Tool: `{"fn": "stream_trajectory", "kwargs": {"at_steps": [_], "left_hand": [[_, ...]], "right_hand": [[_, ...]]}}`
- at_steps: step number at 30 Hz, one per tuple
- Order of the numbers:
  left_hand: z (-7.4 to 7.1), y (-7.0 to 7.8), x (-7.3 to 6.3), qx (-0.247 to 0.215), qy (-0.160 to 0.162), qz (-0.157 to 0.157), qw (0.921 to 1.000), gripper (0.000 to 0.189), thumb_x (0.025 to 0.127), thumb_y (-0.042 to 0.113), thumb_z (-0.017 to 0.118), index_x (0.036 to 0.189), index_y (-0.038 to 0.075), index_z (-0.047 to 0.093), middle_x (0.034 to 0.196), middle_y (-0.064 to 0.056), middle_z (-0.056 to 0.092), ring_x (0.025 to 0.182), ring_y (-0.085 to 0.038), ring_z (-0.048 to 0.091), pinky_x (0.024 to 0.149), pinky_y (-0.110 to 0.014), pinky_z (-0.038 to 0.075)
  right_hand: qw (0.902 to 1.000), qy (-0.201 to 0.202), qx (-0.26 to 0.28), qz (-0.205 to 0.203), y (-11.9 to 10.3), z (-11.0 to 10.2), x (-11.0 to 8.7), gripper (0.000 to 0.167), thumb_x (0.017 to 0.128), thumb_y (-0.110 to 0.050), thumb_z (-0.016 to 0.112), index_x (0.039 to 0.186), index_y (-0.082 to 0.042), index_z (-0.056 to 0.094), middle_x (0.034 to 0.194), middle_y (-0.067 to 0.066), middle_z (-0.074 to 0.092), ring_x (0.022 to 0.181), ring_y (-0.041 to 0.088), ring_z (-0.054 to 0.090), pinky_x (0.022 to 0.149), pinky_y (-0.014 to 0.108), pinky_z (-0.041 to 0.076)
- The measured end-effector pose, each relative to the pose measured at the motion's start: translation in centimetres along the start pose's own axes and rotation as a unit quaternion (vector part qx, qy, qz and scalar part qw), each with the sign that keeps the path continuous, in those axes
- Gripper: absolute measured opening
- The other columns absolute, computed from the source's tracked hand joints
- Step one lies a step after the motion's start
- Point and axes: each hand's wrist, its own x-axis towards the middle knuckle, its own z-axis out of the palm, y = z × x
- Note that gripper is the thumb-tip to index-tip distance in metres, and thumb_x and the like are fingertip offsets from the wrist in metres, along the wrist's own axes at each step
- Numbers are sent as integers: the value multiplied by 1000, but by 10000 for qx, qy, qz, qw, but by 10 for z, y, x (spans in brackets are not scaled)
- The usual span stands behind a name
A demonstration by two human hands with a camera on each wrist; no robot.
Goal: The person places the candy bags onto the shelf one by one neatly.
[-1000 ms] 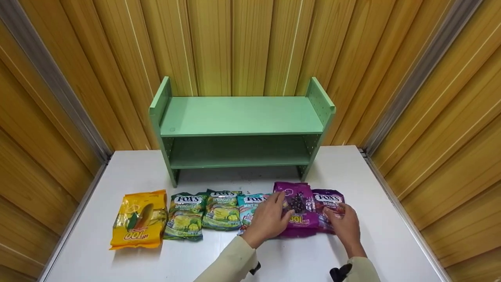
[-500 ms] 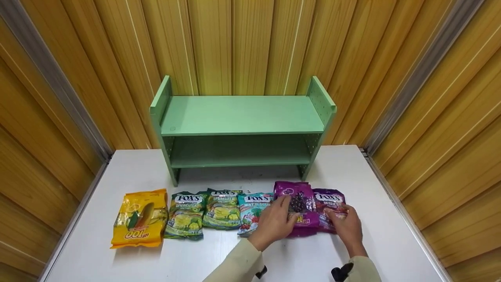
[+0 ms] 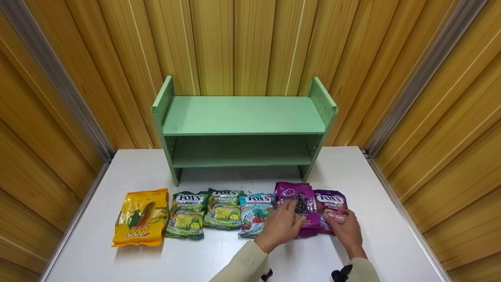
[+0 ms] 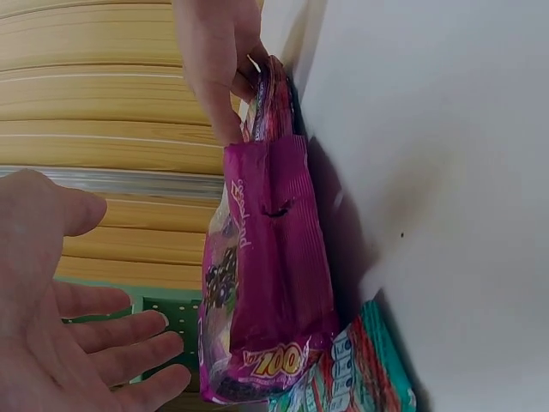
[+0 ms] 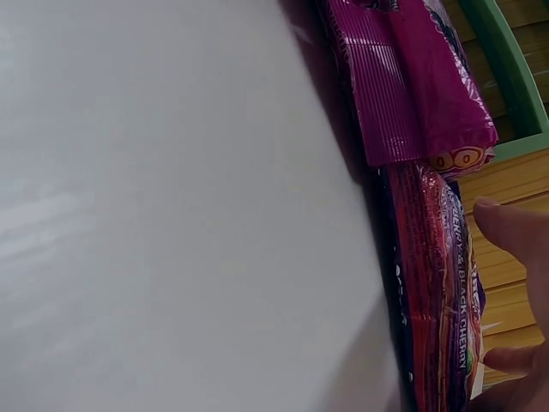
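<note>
Over the lower part of a purple candy bag [image 3: 285,190] in the head view lies my left hand [image 3: 280,227]. The left wrist view shows that hand [image 4: 94,335] with its fingers extended, apart from the purple bag [image 4: 283,232]. At the right end of the row, my right hand [image 3: 346,231] is over the Fox's berries candy bag [image 3: 328,197], its fingers at the bag's right edge. In the right wrist view the thumb [image 5: 506,227] stands off the berries bag [image 5: 437,283], and part of that hand is cut off. A teal Fox's mint bag [image 3: 254,219] lies left of the purple one.
Two green Fox's bags [image 3: 186,215] and a yellow candy bag [image 3: 141,219] continue the row leftward on the white table [image 3: 219,258]. Behind stands a green two-tier shelf [image 3: 242,115]. Wood-patterned walls [image 3: 250,47] enclose the back and sides.
My left hand has slid slightly right and toward me over the purple bag, uncovering more of the teal bag. My right hand stays at the berries bag, nearly still.
</note>
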Motion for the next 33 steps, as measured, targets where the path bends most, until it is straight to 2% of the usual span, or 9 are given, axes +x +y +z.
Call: {"fn": "stream_trajectory", "kwargs": {"at_steps": [7, 16, 20, 25, 30, 33], "left_hand": [[6, 4, 1, -243, -242, -147, 9993, 62, 97, 55, 45, 147, 19, 39, 149, -4, 44, 134, -22, 48, 109, -42, 43], [14, 5, 1, -309, -419, -110, 9986, 62, 97, 55, 43, 147, 20, 39, 150, -3, 44, 135, -22, 46, 109, -43, 43], [18, 5, 1, -211, -323, 15, 9993, 60, 97, 54, 44, 145, 18, 42, 146, -3, 48, 131, -22, 51, 106, -41, 46], [22, 5, 0, -113, -166, 103, 9997, 57, 97, 51, 47, 142, 16, 45, 141, -3, 53, 126, -21, 54, 104, -39, 48], [22, 7, 0, -181, -196, 75, 9996, 58, 97, 51, 47, 143, 16, 45, 142, -2, 52, 127, -20, 54, 105, -39, 47], [22, 7, 0, -190, -238, 63, 9995, 59, 97, 52, 47, 143, 16, 44, 143, -2, 51, 128, -21, 53, 106, -39, 46]], "right_hand": [[9996, 118, -200, -140, 0, 3, 1, 100, 87, -53, 63, 148, 9, 14, 144, 37, 31, 132, 53, 33, 108, 62, 32], [9973, 445, -582, 47, 0, 6, 1, 97, 86, -46, 66, 149, 6, 13, 140, 38, 36, 125, 57, 37, 100, 65, 36], [9957, 636, -667, 42, 1, 5, 1, 93, 86, -37, 69, 148, 7, 15, 137, 39, 37, 124, 58, 37, 98, 66, 36], [9954, 824, -492, -23, 1, 4, 1, 86, 86, -27, 69, 147, 6, 18, 132, 38, 39, 121, 57, 38, 96, 63, 37], [9941, 1012, -395, -79, 1, 4, 1, 81, 86, -19, 68, 146, 9, 20, 130, 37, 36, 118, 56, 40, 100, 62, 36], [9946, 975, -346, -20, 2, 4, 2, 83, 87, -18, 68, 146, 13, 19, 131, 39, 33, 118, 56, 40, 102, 61, 35]]}}
